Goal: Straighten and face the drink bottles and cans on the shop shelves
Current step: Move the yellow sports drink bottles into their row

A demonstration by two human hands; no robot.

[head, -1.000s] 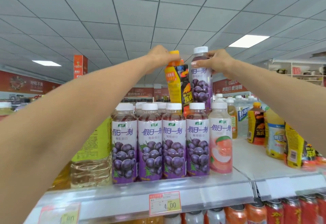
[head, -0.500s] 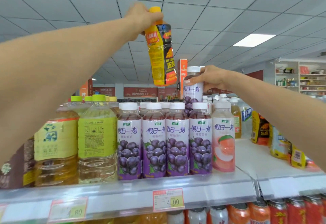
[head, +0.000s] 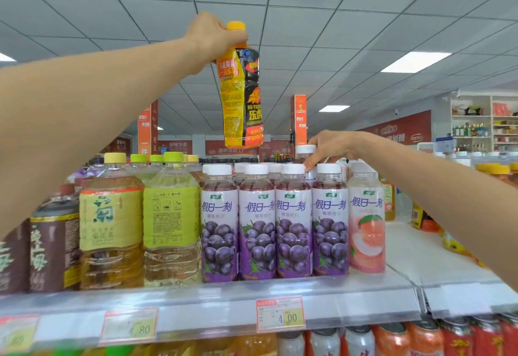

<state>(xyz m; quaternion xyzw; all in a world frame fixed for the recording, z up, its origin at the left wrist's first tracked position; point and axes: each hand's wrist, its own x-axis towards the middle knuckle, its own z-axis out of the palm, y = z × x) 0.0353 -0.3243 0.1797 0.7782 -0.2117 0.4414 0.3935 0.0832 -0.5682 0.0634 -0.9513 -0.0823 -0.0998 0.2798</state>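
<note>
Gripping the neck of the yellow-and-black energy drink bottle (head: 241,97) just under its yellow cap: left hand (head: 213,33) fingers, curled tight. The bottle hangs slightly tilted, high above the shelf (head: 196,305), clear of everything. Right hand (head: 332,146) fingers curl round a white-capped bottle (head: 305,150) just below the cap; it sits behind the front row of grape bottles (head: 256,224), body mostly hidden. Peach bottle (head: 365,226) closes the row's right end. Green-tea bottles (head: 171,215) stand just left.
</note>
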